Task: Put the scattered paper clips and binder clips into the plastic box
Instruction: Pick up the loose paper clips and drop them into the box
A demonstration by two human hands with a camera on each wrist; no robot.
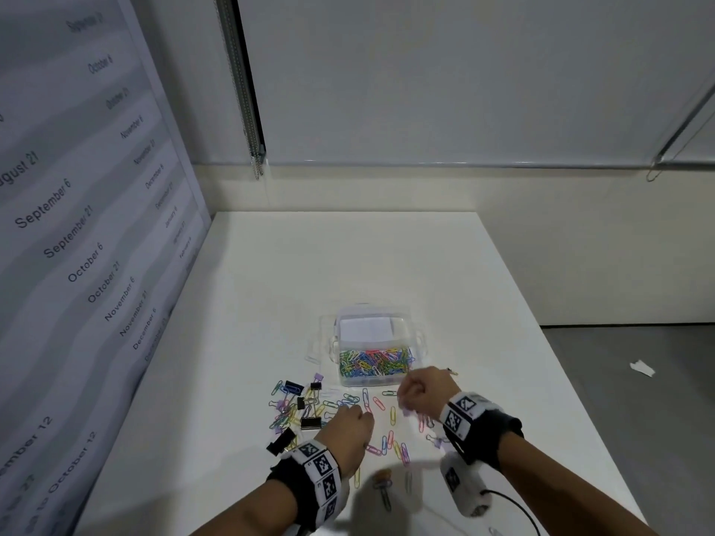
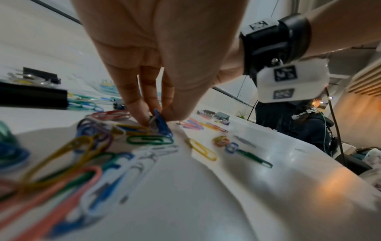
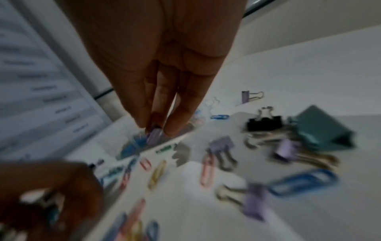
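Observation:
A clear plastic box [image 1: 370,326] stands open mid-table, its front half full of coloured paper clips [image 1: 373,361]. Scattered paper clips [image 1: 389,444] and black binder clips [image 1: 310,422] lie in front of it. My left hand [image 1: 360,415] is down among them and pinches a blue paper clip [image 2: 161,124] between thumb and fingers [image 2: 138,112], still touching the table. My right hand [image 1: 402,400] hovers just in front of the box's right corner. It pinches a small lilac clip [image 3: 154,134]; that view is blurred.
A banner printed with dates [image 1: 77,226] walls off the table's left side. The table's right edge [image 1: 580,400] drops to a grey floor with a paper scrap [image 1: 642,368]. A teal binder clip [image 3: 321,128] and lilac ones [image 3: 253,202] lie near my right hand. A black cable [image 1: 514,504] runs by my right forearm.

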